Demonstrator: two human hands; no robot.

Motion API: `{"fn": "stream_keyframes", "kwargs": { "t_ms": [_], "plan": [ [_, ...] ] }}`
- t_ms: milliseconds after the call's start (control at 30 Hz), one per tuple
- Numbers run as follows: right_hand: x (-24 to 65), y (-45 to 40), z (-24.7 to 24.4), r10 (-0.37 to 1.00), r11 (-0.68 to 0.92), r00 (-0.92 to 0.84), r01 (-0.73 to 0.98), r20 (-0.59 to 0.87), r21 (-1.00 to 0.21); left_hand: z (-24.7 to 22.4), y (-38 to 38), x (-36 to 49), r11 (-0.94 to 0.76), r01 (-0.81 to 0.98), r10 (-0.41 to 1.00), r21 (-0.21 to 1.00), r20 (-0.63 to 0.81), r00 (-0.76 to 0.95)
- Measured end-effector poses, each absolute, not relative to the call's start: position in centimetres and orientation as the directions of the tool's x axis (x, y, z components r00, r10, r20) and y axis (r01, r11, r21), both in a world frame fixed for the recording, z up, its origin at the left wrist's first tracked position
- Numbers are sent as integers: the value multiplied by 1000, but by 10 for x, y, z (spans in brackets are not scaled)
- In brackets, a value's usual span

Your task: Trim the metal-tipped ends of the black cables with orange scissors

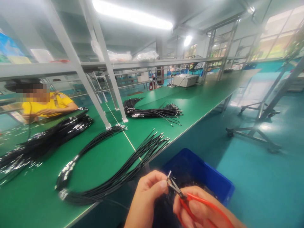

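Note:
My right hand (196, 207) is wrapped round the red handles of a pair of scissors (177, 188), their blades slightly parted and pointing up and left. Thumb and fingers of my left hand (152, 190) are pinched right beside the blade tips. From that pinch a short cable end with a whitish tip (169, 174) sticks up between or against the blades; the exact contact is too small to tell. Left of my hands, a curved bundle of black cables (95, 191) lies on the green table (99, 161), its loose ends fanned near the front edge.
Below my hands stands a blue bin (213, 177) with dark contents. Another black cable bundle (154, 112) lies farther back, near metal shelf posts (118, 95). At left, a person in yellow (51, 103) sits behind a large cable pile (47, 134). A wheeled frame (258, 136) stands right.

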State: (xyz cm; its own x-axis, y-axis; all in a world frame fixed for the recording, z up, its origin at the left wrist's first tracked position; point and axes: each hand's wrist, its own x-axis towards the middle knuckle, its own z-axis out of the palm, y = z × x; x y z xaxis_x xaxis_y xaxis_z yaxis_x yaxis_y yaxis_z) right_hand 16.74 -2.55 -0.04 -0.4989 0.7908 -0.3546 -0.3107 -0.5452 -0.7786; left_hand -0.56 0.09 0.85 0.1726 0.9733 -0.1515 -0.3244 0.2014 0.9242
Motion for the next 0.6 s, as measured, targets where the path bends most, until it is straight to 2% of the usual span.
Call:
{"fn": "stream_keyframes", "kwargs": {
  "t_ms": [267, 467, 600],
  "plan": [
    [164, -21, 12, 800, -519, -548, -427, -245, -740, 9, 0, -6, 271, -393, 951, 879, -181, 252],
    [159, -10, -3, 693, -588, -698, -400, -182, -703, 6, 1, -7, 254, -414, 952, 874, -151, 265],
    [160, -20, 12, 783, -531, -555, -365, -280, -765, 3, 1, -8, 196, -388, 966, 900, -109, 235]
  ]
}}
